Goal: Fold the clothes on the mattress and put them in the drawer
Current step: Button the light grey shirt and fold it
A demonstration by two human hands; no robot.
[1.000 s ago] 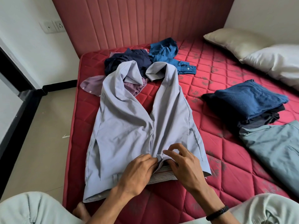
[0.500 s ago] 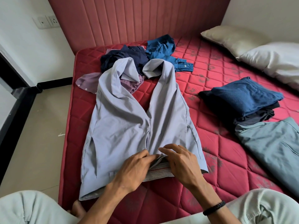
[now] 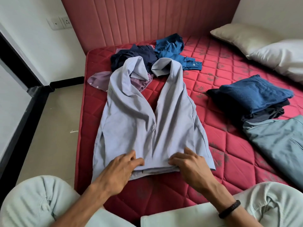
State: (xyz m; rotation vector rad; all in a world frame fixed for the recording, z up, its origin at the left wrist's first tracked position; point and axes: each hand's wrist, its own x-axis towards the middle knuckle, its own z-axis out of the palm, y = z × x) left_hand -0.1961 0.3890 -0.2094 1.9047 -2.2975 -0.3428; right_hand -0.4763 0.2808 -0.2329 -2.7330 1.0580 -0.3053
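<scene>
Both hands at the waistband of the grey trousers

Left hand (image 3: 121, 167) and right hand (image 3: 185, 163) press the near edge of the trousers (image 3: 144, 122) with loosely bent fingers, spread on the mattress (image 3: 221, 145); soft, light cloth, probably best pinched at waistband corners.

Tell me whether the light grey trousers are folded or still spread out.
Spread: the light grey trousers lie flat, legs splayed in a V, both hands at the waistband.

Home bedroom: red mattress (image 3: 229, 145), padded headboard (image 3: 147, 18), pillows (image 3: 278, 58)
</scene>
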